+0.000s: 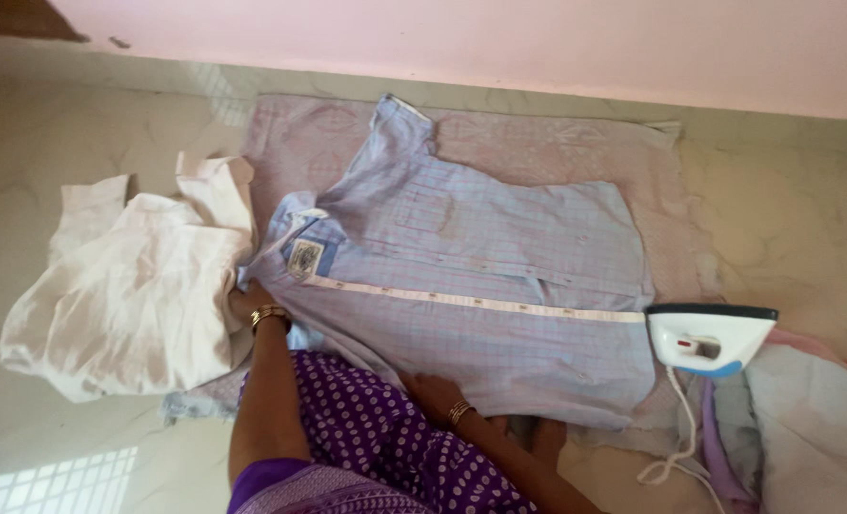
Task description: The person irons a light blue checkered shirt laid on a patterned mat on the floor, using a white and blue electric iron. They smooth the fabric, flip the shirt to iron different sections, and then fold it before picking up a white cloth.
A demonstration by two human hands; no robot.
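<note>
Shirt (480, 286), light blue check with pink lines, lies spread flat on a pale pink cloth (557, 143) laid over the marble floor (804, 219), the cloth serving as padding under it. Collar end points toward the person's left, hem toward the right, button placket running across the middle as a white strip. Left hand (248, 303) sits at the collar end near the neck label, bangle on the wrist; fingers are mostly hidden under fabric, so cannot tell whether they pinch the cloth or just press it. Right hand (435, 390) lies palm down and released on the near edge of the shirt, fingers flat, apparently smoothing or pinning the fabric so it stays taut. Between the arms shows a purple dotted garment worn by the person. White shirt (128, 286) lies crumpled just beside the collar end, off the padding, touching the blue one's edge. Electric iron (709, 338), white with a blue trim, stands on its heel at the hem corner, soleplate off the cloth, probably parked so nothing scorches; its white cord (678, 438) trails down over more folded cloth (804, 419) at the right.
</note>
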